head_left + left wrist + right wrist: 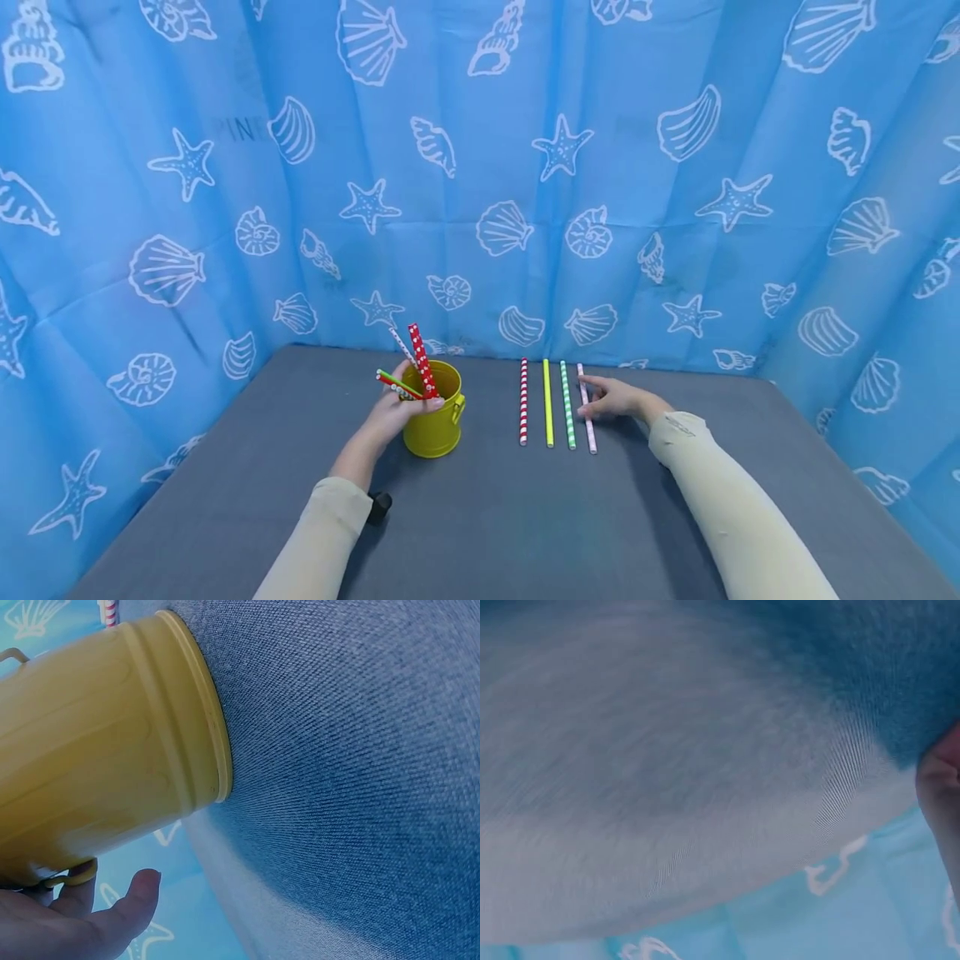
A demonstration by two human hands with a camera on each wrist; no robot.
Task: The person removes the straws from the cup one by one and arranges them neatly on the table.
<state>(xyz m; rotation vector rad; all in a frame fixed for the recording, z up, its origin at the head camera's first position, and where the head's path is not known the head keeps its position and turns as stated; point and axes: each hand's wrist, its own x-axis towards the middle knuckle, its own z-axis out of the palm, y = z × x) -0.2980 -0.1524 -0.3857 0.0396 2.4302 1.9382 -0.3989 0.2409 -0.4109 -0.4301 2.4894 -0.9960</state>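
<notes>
My left hand (396, 411) grips the yellow bucket (432, 435) at its rim, thumb reaching across the opening. In the left wrist view, fingers (135, 904) show beside the bucket wall (105, 742), near a handle loop (75, 876). Several paper straws lean out of the bucket, among them a red dotted one (423, 361) and a green one (397, 382). My right hand (618, 398) is at a pale pink patterned straw (589, 433) lying on the table, index finger and thumb spread apart along it. Only part of that hand (941, 787) shows in the right wrist view.
Left of the pink straw, a green-striped straw (567, 408), a yellow straw (547, 404) and a red-striped straw (523, 404) lie roughly parallel on the grey cloth-covered table (495, 525). A blue shell-patterned curtain (465, 183) hangs behind the table and along both sides.
</notes>
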